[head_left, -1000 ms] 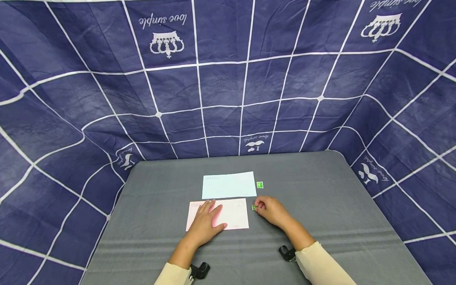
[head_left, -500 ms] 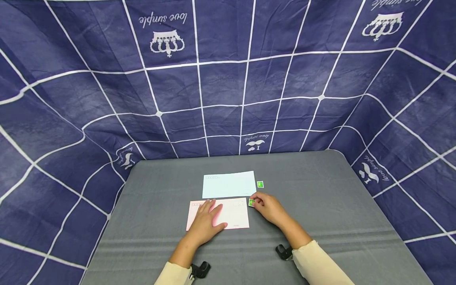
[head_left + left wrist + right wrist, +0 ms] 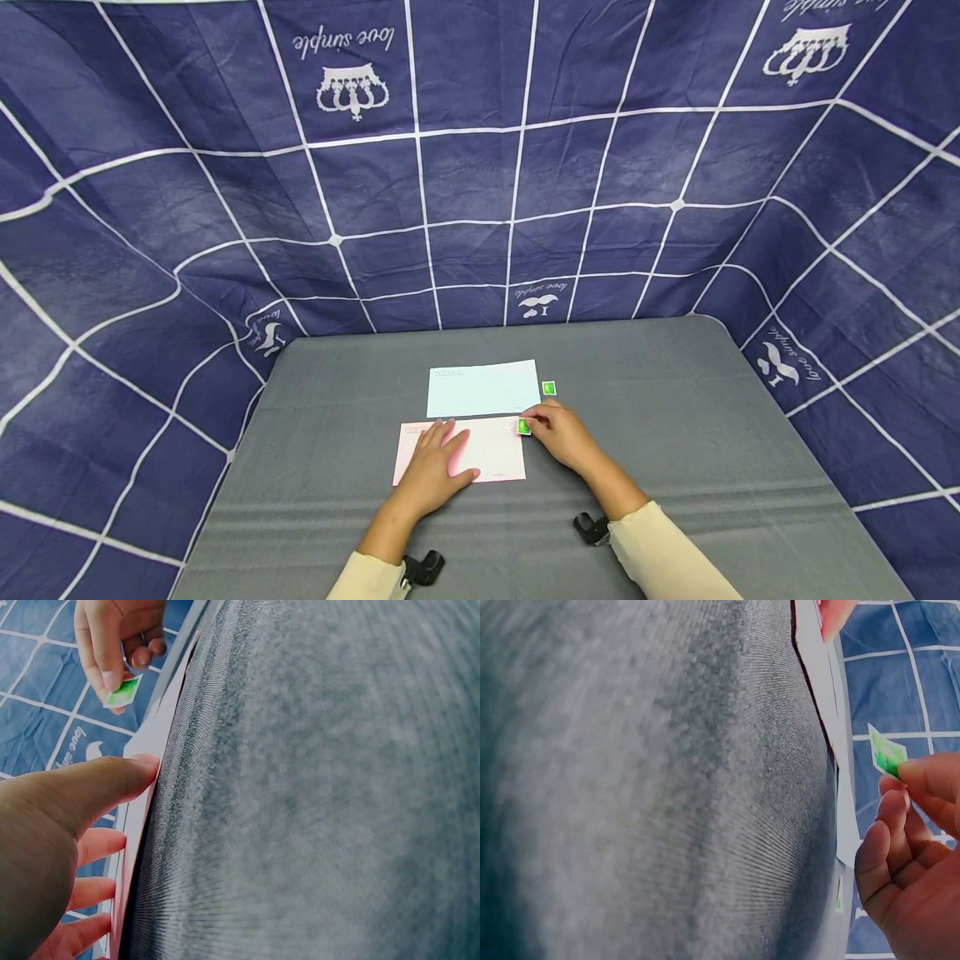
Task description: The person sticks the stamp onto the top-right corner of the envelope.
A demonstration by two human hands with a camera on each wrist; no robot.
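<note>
A pink envelope [image 3: 491, 454] lies flat on the grey table, and my left hand [image 3: 435, 471] rests on its left part with fingers spread. My right hand [image 3: 564, 435] pinches a small green postage stamp [image 3: 523, 427] between thumb and index finger. In the head view the stamp overlaps the envelope's upper right corner. Both wrist views show the stamp [image 3: 888, 754] held up above the table surface, its white edge facing out. Just beyond the pink envelope lies a pale blue envelope [image 3: 483, 390], with a second green stamp [image 3: 549, 388] at its right side.
The grey cloth-covered table [image 3: 337, 400] reaches back to a dark blue curtain [image 3: 472, 183] with white grid lines, which also hangs along both sides. A black wrist strap mount [image 3: 425, 568] sits at the left sleeve, another black mount [image 3: 591, 528] at the right.
My right hand has moved left and slightly away from me, carrying the stamp from beside the pink envelope to over its upper right corner. My left hand has stayed in place.
</note>
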